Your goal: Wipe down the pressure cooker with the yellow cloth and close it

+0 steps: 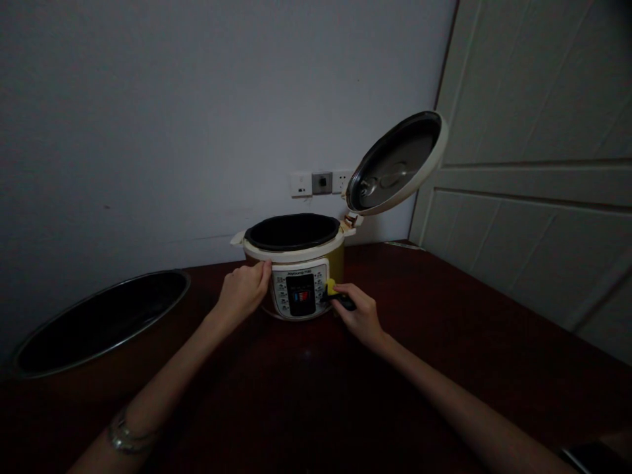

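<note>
**Two hands at the cooker, lid up**

Two hands are in on the cooker, which sits at the back middle of the dark table, close to the wall. The left hand is cupped against the shell just left of the panel, thumb up at the panel's edge. It is flat to the side and closed round nothing. The right hand is pinched narrow on a small tool with a dark handle and a yellow tip, and that tip touches the shell just right of the panel. What the tool is, I cannot tell in this dim light.

The lid stands open on its hinge, tilted up and out to the right, shiny side facing us. The black pot sits inside the body.

On handling, this looks like a stiff, weighty unit with a smooth shell that could slip under bare palms. The raised lid probably throws the weight toward the hinge. The two lugs at the rim look the safest places to grip, not the lid.

Off to the left a wide dark basin rests on the table, well apart from the cooker. There are sockets on the wall behind and a pale door to the right
</note>
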Tool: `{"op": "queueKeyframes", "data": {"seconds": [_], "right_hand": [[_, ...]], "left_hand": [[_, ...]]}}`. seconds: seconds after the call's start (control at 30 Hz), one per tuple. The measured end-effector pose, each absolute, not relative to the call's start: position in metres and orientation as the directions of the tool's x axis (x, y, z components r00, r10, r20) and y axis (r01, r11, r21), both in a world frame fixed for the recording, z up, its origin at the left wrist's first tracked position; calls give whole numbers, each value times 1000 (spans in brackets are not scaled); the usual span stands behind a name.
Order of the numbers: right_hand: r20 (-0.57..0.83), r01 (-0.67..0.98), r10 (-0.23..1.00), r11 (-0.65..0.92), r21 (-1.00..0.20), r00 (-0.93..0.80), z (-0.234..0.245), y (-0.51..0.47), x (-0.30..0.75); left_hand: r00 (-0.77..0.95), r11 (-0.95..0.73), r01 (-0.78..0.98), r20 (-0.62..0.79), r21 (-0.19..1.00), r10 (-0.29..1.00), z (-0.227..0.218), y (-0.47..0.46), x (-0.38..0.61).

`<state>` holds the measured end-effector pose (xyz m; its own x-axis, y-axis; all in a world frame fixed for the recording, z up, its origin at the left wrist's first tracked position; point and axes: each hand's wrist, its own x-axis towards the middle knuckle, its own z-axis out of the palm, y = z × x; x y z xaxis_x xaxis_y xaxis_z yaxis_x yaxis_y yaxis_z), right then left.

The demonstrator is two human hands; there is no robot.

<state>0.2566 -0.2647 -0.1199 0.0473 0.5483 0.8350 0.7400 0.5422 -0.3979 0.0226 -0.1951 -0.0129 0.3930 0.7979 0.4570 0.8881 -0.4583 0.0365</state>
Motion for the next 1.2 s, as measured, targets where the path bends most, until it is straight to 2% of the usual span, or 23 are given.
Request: {"op": "queueKeyframes", "data": {"seconds": [0.2, 0.3, 0.37, 0.5, 0.6, 0.67, 0.93, 1.07, 1.13, 1.2], "right_hand": [[678, 781, 735, 437, -446, -25, -132, -278, 261], [557, 822, 820, 404, -401, -132, -128, -286, 271], [512, 870, 851, 337, -360, -118, -123, -287, 281], [479, 970, 878, 141, -200, -29, -116, -281, 295], [405, 993, 910, 109, -32, -87, -118, -276, 290], [375, 994, 920, 105, 38, -112, -120, -276, 282], [356, 973, 908, 182, 140, -222, -126, -283, 244], [323, 919, 861, 350, 182, -392, -128, -281, 212], [319, 885, 825, 436, 163, -466, -128, -281, 196], [345, 860, 799, 506, 55, -493, -126, -285, 182]], "left_hand": [[376, -480, 870, 478, 111, 793, -16, -192, 22], [371, -489, 860, 478, 147, 796, -17, -192, 18], [368, -495, 851, 474, 175, 800, -18, -191, 15], [377, -528, 815, 473, 240, 797, -18, -189, 11], [413, -574, 773, 473, 270, 779, -19, -189, 10], [433, -602, 748, 482, 281, 762, -20, -188, 11], [335, -563, 762, 549, 320, 766, -28, -180, 19], [319, -538, 787, 548, 302, 773, -29, -182, 21], [317, -518, 812, 542, 269, 779, -27, -186, 18], [303, -485, 844, 544, 228, 782, -26, -192, 11]]}}
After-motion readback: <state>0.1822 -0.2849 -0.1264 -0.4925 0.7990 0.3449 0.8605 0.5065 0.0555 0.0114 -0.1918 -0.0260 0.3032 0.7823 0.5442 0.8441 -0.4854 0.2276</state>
